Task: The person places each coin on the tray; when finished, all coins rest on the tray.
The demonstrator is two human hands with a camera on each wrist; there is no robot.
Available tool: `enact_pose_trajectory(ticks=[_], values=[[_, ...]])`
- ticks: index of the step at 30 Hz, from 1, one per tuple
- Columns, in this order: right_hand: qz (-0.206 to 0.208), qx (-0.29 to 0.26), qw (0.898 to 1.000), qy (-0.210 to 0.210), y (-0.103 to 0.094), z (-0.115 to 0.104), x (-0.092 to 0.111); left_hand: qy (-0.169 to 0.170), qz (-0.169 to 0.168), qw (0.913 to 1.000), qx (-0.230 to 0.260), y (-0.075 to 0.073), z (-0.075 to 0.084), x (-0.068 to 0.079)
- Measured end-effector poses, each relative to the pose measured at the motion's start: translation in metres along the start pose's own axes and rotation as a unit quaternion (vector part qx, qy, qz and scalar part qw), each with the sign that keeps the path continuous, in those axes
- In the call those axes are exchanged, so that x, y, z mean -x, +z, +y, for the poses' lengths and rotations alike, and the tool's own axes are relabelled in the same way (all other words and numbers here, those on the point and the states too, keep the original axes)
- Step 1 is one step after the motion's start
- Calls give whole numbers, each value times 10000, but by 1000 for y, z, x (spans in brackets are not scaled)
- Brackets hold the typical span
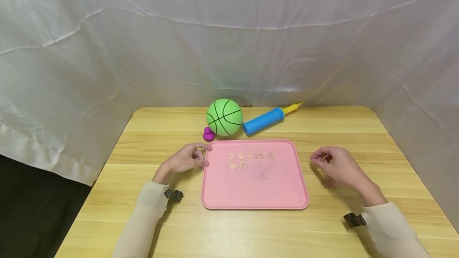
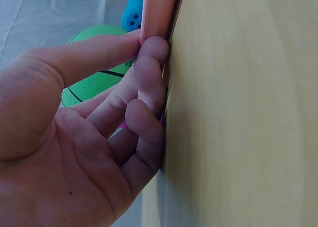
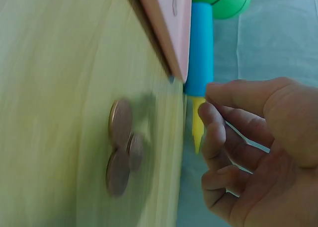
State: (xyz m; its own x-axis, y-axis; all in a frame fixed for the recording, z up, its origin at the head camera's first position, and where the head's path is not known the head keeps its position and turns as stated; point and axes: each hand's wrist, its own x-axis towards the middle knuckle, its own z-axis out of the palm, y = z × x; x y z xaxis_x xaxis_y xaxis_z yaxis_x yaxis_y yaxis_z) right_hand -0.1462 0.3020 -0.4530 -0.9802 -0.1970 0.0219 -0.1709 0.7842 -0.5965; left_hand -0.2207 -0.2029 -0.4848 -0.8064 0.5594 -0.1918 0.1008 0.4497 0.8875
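Observation:
My left hand (image 1: 184, 158) holds the left rim of a pink tray (image 1: 256, 204). In the left wrist view, the thumb lies at the rim's upper side and the curled fingers (image 2: 149, 78) rest low against its outer wall. Several copper coins lie flat in the tray in two rows; one coin (image 1: 271, 156) ends the longer, far row. Right of the tray, my right hand (image 1: 338, 166) hovers over the table, thumb and index tips close together, no object visible between them. Below it, three coins lie together on the wood, among them a larger-looking coin (image 3: 120, 122).
Behind the tray stand a green ball (image 1: 224, 117) with black lines and a small purple toy (image 1: 208, 134). A blue hand pump (image 1: 263, 121) with a yellow tip lies beside the ball. Pale cloth (image 1: 229, 59) hangs behind the wooden table (image 1: 172, 226).

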Motion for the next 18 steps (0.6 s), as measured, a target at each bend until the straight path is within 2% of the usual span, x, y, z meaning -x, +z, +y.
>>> enact_pose_trajectory(ticks=[5,12,18], values=[[-210,47,9997,143,-5,12,7,7,6,10000,-28,0,0,0],[-327,175,9993,-61,-6,29,14,25,-8,10000,-45,0,0,1],[-437,251,9987,84,-7,41,18,42,-8,10000,-45,0,-1,0]])
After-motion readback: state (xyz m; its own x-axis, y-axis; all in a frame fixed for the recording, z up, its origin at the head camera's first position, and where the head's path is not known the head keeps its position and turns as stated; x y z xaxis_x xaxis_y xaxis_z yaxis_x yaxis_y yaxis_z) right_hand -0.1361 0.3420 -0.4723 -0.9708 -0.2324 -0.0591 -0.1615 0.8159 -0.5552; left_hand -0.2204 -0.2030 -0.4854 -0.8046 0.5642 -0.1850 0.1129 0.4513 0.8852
